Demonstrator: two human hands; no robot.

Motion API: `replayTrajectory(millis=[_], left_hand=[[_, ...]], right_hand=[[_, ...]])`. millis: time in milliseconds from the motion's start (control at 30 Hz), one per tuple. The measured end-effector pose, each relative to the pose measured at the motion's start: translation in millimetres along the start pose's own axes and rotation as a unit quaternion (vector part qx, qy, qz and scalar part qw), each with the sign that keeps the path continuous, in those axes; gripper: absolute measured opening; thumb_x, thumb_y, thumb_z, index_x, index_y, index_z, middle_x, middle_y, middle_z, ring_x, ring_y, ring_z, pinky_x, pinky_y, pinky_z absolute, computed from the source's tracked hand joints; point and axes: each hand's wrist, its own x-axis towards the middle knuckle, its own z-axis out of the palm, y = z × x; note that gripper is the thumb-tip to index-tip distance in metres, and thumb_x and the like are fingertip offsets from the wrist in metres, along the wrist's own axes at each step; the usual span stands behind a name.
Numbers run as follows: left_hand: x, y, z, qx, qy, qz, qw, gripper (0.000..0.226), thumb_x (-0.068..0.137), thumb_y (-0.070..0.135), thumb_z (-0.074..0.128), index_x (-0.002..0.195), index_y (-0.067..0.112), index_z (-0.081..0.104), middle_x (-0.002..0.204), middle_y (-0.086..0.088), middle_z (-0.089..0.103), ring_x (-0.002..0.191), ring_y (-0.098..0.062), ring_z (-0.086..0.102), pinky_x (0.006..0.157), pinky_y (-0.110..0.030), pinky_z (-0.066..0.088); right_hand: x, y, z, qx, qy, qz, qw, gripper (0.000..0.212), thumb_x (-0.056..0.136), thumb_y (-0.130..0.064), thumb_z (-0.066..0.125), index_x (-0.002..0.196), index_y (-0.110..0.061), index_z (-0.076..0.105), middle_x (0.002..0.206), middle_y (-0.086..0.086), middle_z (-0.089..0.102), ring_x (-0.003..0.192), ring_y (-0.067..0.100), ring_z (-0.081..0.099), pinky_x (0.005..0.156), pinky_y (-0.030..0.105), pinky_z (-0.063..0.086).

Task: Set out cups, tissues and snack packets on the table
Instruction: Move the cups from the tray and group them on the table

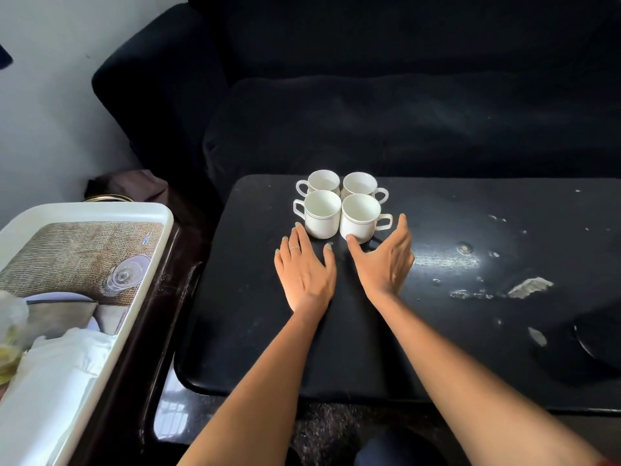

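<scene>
while both forearms reach forward from the bottom edge, the two hands lie low over the near middle of the black table (437,348), side by side and just short of the cups. the left hand (305,270) is palm down with its fingers straight and a little spread; a thin ring sits on one finger, and the fingertips (297,227) come up just beside the lower left wall of the near left cup (322,213), touching it or nearly so, i cannot tell which. its thumb points right toward the other hand and holds nothing. the right hand (386,260) is turned more on edge, fingers straight and together along the right of the near right cup (359,217), below its handle; its thumb tip (350,237) touches the base of that cup. neither hand is curled round anything; both are released.

four white cups stand upright in a tight square near the far edge of the table, walls touching or nearly so, left pair with handles to the left, right pair with handles to the right. the far left cup (323,181) and far right cup (360,183) sit right behind the near pair.

off to the left, a white tray (148,210) on a dark side surface holds white tissues (57,364) near its close end. beyond the table is a dark sofa (369,112).
</scene>
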Motion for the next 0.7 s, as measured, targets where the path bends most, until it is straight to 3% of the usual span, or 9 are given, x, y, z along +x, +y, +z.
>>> replayTrajectory(millis=[233,467,600,700], left_hand=[[-30.8,-7.1,-9.6,-0.019,-0.026,0.046,0.998,0.066,0.097,0.044,0.034,0.152,0.016,0.012,0.16,-0.004,0.011,0.148,-0.023,0.007,0.121,-0.037,0.007],[-80.5,-24.7,-25.1,0.074,-0.118,0.058,0.989,0.073,0.093,0.056,0.023,0.152,0.023,-0.005,0.161,0.001,-0.006,0.147,-0.021,-0.014,0.119,-0.044,-0.01],[-106.4,-33.3,-47.0,0.09,-0.194,0.072,0.974,0.071,0.096,0.054,0.023,0.152,0.022,-0.007,0.16,0.002,-0.013,0.146,-0.019,-0.019,0.118,-0.043,-0.012],[-125.8,-35.8,-65.0,0.076,-0.239,0.08,0.965,0.069,0.098,0.044,0.028,0.152,0.017,-0.006,0.161,0.001,-0.01,0.147,-0.021,-0.015,0.119,-0.042,-0.008]], right_hand=[[-32.9,3.5,-19.8,-0.046,-0.042,-0.04,0.997,0.087,0.073,-0.045,0.071,0.14,-0.006,0.031,0.142,0.013,0.04,0.13,0.029,0.041,0.101,0.043,0.035],[-83.3,17.7,-52.4,-0.099,-0.133,-0.084,0.983,0.063,0.082,-0.041,0.065,0.133,-0.008,0.047,0.141,0.011,0.047,0.136,0.026,0.037,0.111,0.043,0.026],[-114.4,20.3,-75.3,-0.147,-0.184,-0.082,0.968,0.058,0.09,-0.045,0.052,0.138,-0.016,0.042,0.152,0.005,0.033,0.144,0.021,0.02,0.116,0.038,0.011],[-133.2,13.5,-89.2,-0.165,-0.232,-0.086,0.955,0.058,0.093,-0.043,0.047,0.143,-0.017,0.033,0.155,0.004,0.025,0.146,0.019,0.013,0.117,0.037,0.008]])
